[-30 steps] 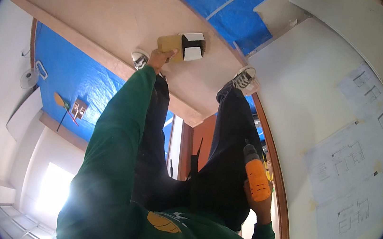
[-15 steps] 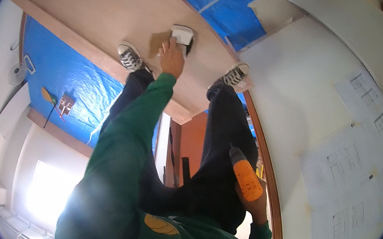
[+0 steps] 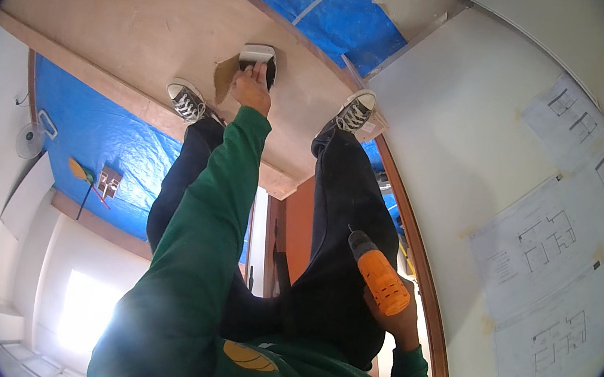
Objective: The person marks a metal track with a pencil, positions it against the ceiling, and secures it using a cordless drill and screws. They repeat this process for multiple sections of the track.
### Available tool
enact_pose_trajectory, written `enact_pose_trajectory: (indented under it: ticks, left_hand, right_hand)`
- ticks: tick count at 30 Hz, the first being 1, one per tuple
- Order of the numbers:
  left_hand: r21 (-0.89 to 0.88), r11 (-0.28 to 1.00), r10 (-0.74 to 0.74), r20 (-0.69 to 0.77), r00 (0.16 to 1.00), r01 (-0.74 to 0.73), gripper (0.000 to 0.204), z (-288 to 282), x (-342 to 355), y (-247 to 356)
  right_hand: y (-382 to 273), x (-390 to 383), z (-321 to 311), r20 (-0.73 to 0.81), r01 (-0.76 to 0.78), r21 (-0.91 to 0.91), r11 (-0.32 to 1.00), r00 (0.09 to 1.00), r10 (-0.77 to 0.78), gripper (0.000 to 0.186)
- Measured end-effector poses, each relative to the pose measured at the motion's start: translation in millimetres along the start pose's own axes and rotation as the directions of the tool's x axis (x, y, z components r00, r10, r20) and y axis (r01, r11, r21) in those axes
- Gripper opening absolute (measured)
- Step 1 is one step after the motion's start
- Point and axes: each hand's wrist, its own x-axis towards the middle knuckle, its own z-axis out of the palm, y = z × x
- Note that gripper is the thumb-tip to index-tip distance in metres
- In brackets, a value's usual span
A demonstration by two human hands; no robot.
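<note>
My left hand (image 3: 252,88) reaches far down between my shoes, its fingers closed on a small white and black box (image 3: 258,53). The box lies on a plywood platform (image 3: 127,16), and a tan cardboard piece (image 3: 224,77) lies just left of it. My right hand (image 3: 395,320) stays low beside my right thigh, gripping an orange cordless drill (image 3: 379,277) whose dark chuck points up and left. Green sleeves cover both arms.
My two sneakers (image 3: 186,99) (image 3: 355,111) stand on the platform on either side of the box. Blue tarp (image 3: 104,142) covers the floor below. A white wall (image 3: 474,134) on the right carries taped floor-plan sheets (image 3: 543,248). An orange door frame (image 3: 421,293) runs beside my right leg.
My left arm has stretched further down and my hand has settled on the box. The view has tilted, so the feet and box sit lower in the picture. The drill hand has barely moved.
</note>
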Motion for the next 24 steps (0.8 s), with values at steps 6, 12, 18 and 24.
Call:
enact_pose_trajectory:
  ticks: [6,12,18,24]
  left_hand:
    - [0.906,-0.269,-0.025,0.331,0.943,-0.326,0.058,-7,52,9]
    - [0.806,-0.504,0.009,0.365,0.931,-0.311,0.05,5,37,19]
    - [0.636,-0.648,-0.09,0.482,0.871,-0.419,0.036,17,19,33]
    - [0.614,-0.665,-0.096,0.495,0.864,-0.426,0.029,-4,47,26]
  right_hand:
    - [18,5,-10,0.041,0.024,0.093,0.995,0.999,-0.028,0.049]
    - [20,8,-16,0.077,0.014,0.122,0.992,0.997,-0.023,0.048]
    - [15,0,-15,0.038,-0.071,0.122,0.99,0.997,0.067,0.049]
    - [44,3,-9,0.074,0.02,0.18,0.983,0.997,-0.034,0.053]
